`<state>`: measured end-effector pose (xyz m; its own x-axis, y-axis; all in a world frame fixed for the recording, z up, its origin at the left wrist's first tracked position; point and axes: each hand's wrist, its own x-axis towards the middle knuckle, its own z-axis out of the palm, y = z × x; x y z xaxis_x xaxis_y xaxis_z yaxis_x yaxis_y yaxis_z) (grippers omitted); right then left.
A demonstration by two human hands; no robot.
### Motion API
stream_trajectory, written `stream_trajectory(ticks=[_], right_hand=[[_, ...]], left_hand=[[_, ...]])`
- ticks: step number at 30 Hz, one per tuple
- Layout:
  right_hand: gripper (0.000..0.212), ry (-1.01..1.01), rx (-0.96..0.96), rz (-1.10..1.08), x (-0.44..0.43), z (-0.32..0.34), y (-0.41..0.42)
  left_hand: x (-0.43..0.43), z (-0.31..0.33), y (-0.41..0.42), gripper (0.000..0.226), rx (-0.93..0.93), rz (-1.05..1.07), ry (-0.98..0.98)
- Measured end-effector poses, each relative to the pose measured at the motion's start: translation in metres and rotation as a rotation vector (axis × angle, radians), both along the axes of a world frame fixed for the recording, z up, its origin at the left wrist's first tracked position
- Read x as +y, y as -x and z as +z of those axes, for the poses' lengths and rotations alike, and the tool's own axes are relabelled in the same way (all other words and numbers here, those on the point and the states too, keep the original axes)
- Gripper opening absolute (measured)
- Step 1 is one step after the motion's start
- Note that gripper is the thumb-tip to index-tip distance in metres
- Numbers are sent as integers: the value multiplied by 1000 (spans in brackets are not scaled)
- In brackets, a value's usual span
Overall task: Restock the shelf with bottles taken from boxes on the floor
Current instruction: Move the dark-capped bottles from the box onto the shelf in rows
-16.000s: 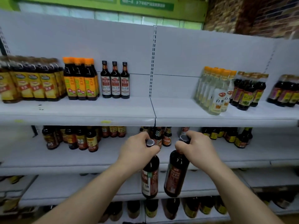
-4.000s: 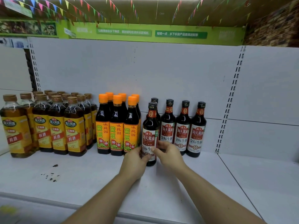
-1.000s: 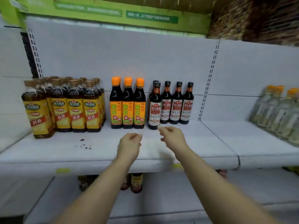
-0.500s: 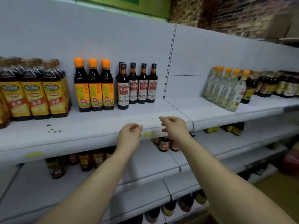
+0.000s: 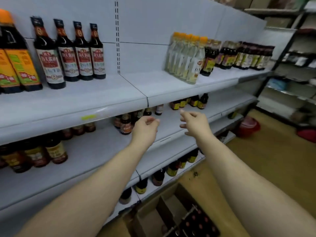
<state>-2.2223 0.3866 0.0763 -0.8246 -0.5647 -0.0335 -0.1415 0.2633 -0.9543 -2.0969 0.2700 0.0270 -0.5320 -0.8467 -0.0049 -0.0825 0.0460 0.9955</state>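
Observation:
Several dark soy sauce bottles [image 5: 68,52] with red and white labels stand in a row at the left of the white upper shelf [image 5: 106,100]. My left hand [image 5: 145,129] hangs in front of the second shelf with loosely curled fingers and holds nothing. My right hand [image 5: 195,124] is beside it, fingers relaxed and spread, also holding nothing. On the floor below stands an open cardboard box [image 5: 172,212] with dividers and the red caps of bottles [image 5: 196,224] showing inside.
Orange-labelled bottles [image 5: 15,65] stand at the far left. Clear bottles with orange caps [image 5: 186,59] and more dark bottles [image 5: 239,55] fill the shelf's right part. Lower shelves hold small dark bottles [image 5: 126,124]. A red bucket [image 5: 248,127] sits on the brown floor.
My view has swung right and down, bringing the floor box into sight. Both empty hands have dropped from the upper shelf's edge to the level of the second shelf.

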Motion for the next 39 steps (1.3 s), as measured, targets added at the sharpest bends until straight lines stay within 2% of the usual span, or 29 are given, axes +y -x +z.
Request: stream_trajectory(ticks=[8, 14, 18, 22, 26, 31, 34, 39], right_hand=[[26, -5, -62, -61, 71, -32, 113], [21, -81, -87, -35, 108, -82, 165], [9, -118, -135, -58, 121, -124, 180], [11, -178, -200, -86, 128, -176, 184], [26, -268, -263, -97, 131, -238, 174], [18, -368, -345, -120, 136, -320, 149], [24, -442, -363, -142, 142, -368, 130], [23, -569, -387, -139, 161, -438, 96]], left_hand=[[68, -37, 111, 25, -78, -56, -42], [108, -86, 162, 7, -120, -28, -107], [119, -130, 174, 17, -213, -20, -142], [121, -179, 173, 20, -271, -23, -206], [118, -240, 158, 25, -356, -42, -236], [115, -314, 130, 28, -447, -66, -286], [115, -352, 115, 28, -495, -75, -312], [130, -416, 91, 28, -549, -96, -356]])
